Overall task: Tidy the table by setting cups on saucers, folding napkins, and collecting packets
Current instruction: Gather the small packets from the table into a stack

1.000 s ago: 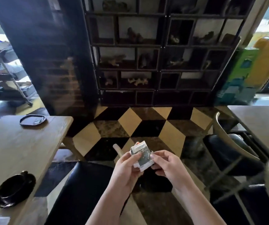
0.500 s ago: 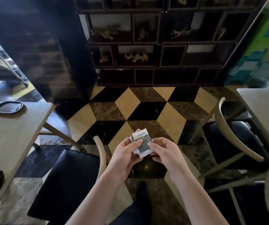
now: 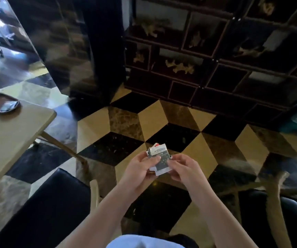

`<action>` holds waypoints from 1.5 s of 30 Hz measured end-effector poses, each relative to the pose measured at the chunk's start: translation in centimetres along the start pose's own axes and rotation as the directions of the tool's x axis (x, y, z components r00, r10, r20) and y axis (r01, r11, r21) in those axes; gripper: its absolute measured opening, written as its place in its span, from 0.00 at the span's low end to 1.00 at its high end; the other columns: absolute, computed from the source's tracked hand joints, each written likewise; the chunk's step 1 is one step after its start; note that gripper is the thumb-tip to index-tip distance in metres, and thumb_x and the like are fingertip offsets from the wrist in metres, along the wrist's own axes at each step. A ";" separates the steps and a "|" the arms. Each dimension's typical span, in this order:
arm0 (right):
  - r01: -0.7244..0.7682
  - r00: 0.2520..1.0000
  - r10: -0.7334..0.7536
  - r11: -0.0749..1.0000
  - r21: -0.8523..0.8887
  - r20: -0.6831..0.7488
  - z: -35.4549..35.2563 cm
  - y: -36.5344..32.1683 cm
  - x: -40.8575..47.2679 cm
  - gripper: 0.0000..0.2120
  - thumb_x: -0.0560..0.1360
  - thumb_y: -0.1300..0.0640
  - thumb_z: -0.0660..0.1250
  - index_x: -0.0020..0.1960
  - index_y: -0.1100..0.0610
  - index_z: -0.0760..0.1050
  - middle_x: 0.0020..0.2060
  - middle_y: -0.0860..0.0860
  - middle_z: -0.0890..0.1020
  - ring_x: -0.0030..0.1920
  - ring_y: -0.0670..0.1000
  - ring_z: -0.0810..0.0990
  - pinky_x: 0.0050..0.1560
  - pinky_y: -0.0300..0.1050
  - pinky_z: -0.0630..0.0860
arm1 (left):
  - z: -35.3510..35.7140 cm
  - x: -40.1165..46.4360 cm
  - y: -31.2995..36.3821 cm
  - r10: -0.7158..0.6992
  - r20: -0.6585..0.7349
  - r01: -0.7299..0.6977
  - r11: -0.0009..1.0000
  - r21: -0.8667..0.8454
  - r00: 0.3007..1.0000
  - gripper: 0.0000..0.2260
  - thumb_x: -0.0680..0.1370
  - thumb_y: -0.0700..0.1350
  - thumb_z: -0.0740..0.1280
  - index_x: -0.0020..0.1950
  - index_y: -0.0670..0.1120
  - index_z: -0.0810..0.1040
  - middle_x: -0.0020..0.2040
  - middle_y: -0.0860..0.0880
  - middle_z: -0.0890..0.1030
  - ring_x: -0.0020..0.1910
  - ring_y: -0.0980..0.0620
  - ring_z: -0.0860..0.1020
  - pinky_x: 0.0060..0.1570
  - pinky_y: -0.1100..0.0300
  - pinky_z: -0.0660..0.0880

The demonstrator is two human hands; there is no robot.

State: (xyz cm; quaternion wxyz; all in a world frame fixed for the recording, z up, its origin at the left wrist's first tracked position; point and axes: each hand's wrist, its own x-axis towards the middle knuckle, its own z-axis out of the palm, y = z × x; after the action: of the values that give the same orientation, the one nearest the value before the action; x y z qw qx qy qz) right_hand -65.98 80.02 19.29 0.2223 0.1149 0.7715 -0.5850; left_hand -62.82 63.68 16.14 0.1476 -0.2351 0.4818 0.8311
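A small stack of packets (image 3: 160, 159), white and grey with a red corner on top, is held in front of me over the floor. My left hand (image 3: 137, 168) grips its left side with the thumb across the front. My right hand (image 3: 183, 167) holds its right side. A dark saucer (image 3: 0, 104) with something shiny lying in it sits near the corner of the wooden table (image 3: 9, 133) at the left.
A black-seated chair (image 3: 54, 210) stands below the table, close to my left arm. Another chair (image 3: 278, 194) is at the right. A dark display cabinet (image 3: 215, 51) fills the back, above a chequered tile floor (image 3: 126, 122).
The view has tilted and swung, so the black cup on the table's near side is out of frame. Both hands still hold the packets, now slightly further right.
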 end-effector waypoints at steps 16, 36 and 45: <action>0.052 0.778 0.104 0.972 -0.228 0.620 17.0 -12.1 27.9 0.01 0.77 0.55 0.72 0.46 0.50 0.81 0.40 0.48 0.87 0.42 0.50 0.86 0.40 0.42 0.81 | -10.6 14.6 14.0 0.048 -0.579 -0.229 0.942 -0.244 0.814 0.12 0.77 0.39 0.71 0.60 0.43 0.81 0.54 0.40 0.86 0.53 0.40 0.84 0.53 0.47 0.82; 0.353 0.295 0.437 0.777 -0.522 0.850 52.6 -24.9 39.5 0.05 0.76 0.56 0.73 0.50 0.55 0.82 0.42 0.53 0.87 0.36 0.45 0.82 0.39 0.39 0.78 | -36.3 19.2 26.2 -0.026 -0.849 -0.553 0.748 -0.367 0.528 0.12 0.81 0.41 0.67 0.63 0.45 0.80 0.57 0.42 0.85 0.52 0.46 0.85 0.40 0.60 0.80; 0.459 0.376 0.387 0.712 -0.532 0.842 70.4 -29.0 40.2 0.06 0.76 0.53 0.72 0.51 0.53 0.84 0.44 0.49 0.88 0.47 0.50 0.86 0.46 0.45 0.80 | -53.9 19.2 33.6 -0.103 -0.868 -0.439 0.830 -0.344 0.485 0.08 0.77 0.39 0.71 0.55 0.45 0.80 0.47 0.48 0.86 0.40 0.54 0.84 0.34 0.61 0.79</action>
State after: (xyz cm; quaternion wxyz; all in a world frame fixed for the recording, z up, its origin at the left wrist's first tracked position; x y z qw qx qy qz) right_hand -99.12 1.16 9.50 0.6238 -0.3450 0.6695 -0.2087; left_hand -81.58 0.61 7.59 -0.2683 -0.5958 0.2648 0.7092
